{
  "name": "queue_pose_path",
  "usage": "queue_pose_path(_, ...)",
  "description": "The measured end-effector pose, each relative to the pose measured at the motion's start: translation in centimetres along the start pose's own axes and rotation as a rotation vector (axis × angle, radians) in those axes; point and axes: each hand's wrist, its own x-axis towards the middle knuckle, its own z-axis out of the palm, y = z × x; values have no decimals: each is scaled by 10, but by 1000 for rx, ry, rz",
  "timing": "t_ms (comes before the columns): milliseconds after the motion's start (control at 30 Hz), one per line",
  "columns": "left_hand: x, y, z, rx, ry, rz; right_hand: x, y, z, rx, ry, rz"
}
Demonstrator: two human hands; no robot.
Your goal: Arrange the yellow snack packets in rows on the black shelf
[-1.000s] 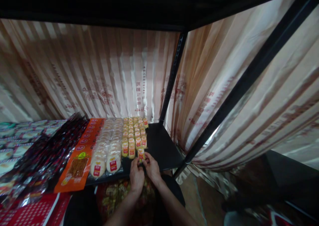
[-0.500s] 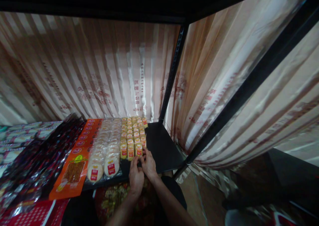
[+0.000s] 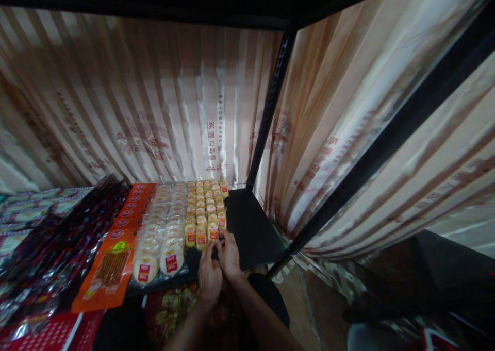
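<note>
Where left hand [image 3: 209, 274] meets right hand [image 3: 231, 256], curled fingers [image 3: 218, 246] touch packet [image 3: 212, 231].

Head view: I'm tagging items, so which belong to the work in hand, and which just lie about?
In hand: left hand, right hand, front yellow packet, yellow packet rows, black shelf.
Lying about: round white cakes, orange packets, dark packets, curtain.
</note>
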Motion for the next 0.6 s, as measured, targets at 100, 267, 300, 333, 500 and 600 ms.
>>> queue_pose_path(100, 0, 1, 1, -11, -9, 0, -1, 1, 2, -9, -9, 7)
queue_pose_path(267, -1, 2, -4, -7, -2, 20, -4, 4, 2, 11, 18, 1)
queue_pose_path(300, -2, 1, -6, 0, 7, 31, -5, 4, 1, 23, 36, -1)
queue_pose_path(333, -3, 0, -8, 9, 13, 43, -8, 4, 1, 33, 53, -4)
queue_pose_path(500, -20, -8, -18, 25, -25, 107, -34, 4, -7, 69, 92, -6)
queue_pose_path(600, -33, -17, -23, 39, -57, 128, -57, 6, -11, 94, 47, -21)
